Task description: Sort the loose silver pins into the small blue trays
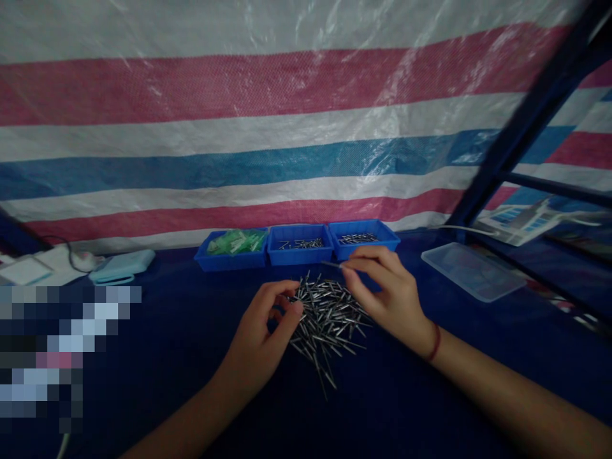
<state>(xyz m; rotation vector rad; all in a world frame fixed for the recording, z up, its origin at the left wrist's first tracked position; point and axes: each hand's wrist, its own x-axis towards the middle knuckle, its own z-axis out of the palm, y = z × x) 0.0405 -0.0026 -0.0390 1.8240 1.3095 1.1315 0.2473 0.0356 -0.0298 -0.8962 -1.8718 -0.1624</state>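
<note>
A loose heap of thin metal pins (329, 315), shaped like blind rivets, lies in the middle of the dark blue table. At the heap's left edge is my left hand (268, 325), its fingers bent and the thumb apart from the forefinger, with nothing visible between them. My right hand (387, 287) is raised over the heap's right side. Its thumb and forefinger pinch one metal pin (331, 263), which points left toward the bins. Behind the heap, the middle blue bin (300, 256) and the right blue bin (389, 239) both hold similar pins.
The left blue bin (229, 262) contains green plastic bags (236, 242). A translucent plastic lid (471, 271) lies at the right, near a dark metal frame (507, 153). A light blue case (122, 266) sits at the back left. Striped sheeting (268, 166) hangs behind the table.
</note>
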